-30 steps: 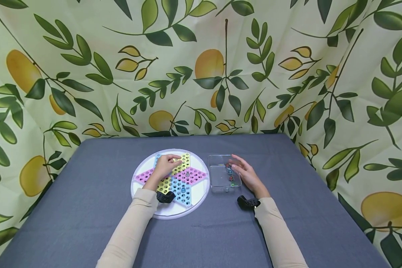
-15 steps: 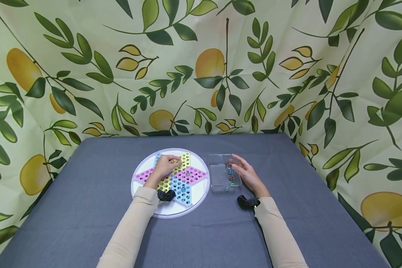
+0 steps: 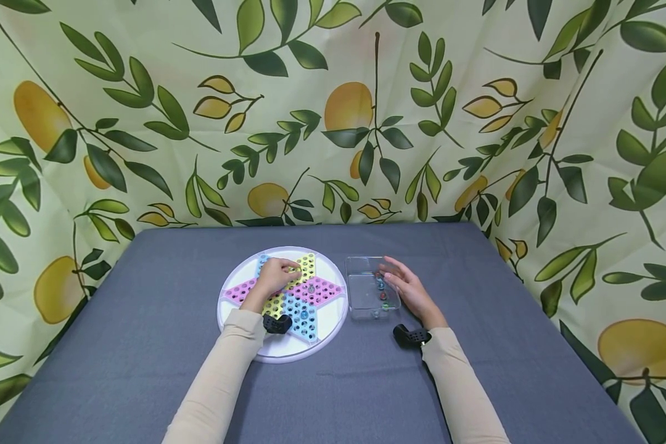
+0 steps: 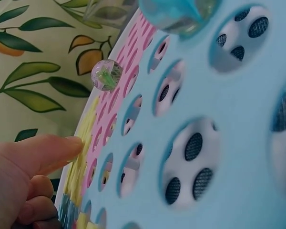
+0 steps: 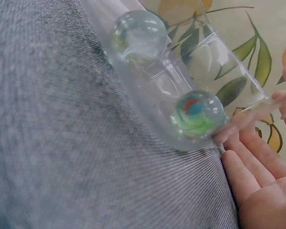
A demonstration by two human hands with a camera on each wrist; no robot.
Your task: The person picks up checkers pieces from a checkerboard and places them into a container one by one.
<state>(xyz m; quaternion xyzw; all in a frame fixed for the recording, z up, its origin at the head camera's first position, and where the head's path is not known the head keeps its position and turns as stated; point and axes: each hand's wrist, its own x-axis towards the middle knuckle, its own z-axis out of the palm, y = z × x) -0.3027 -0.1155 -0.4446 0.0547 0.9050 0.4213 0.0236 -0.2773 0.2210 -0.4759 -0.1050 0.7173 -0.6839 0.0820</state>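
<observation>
A round white Chinese checkers board [image 3: 333, 320] bears a star of pink, yellow and blue sections with holes. My left hand [image 3: 274, 275] is over its far yellow section, index finger stretched out and the other fingers curled in the left wrist view; whether a marble is between the fingertips I cannot tell. A clear marble [image 4: 107, 75] with a green swirl sits on the pink section, a blue marble [image 3: 304, 314] on the near blue one. My right hand [image 3: 411, 291] lies along the right wall of a clear plastic box [image 3: 361, 304], fingers loosely extended at its side.
Several marbles lie in the box along its right side, among them a red one [image 3: 383, 295] and a multicoloured one [image 5: 199, 113]. A grey cloth [image 3: 161, 345] covers the table. Behind it hangs a leaf-patterned curtain [image 3: 288, 154].
My left hand has stayed over the yellow section, its wrist shifting very slightly to the right. The right hand and the box have not moved.
</observation>
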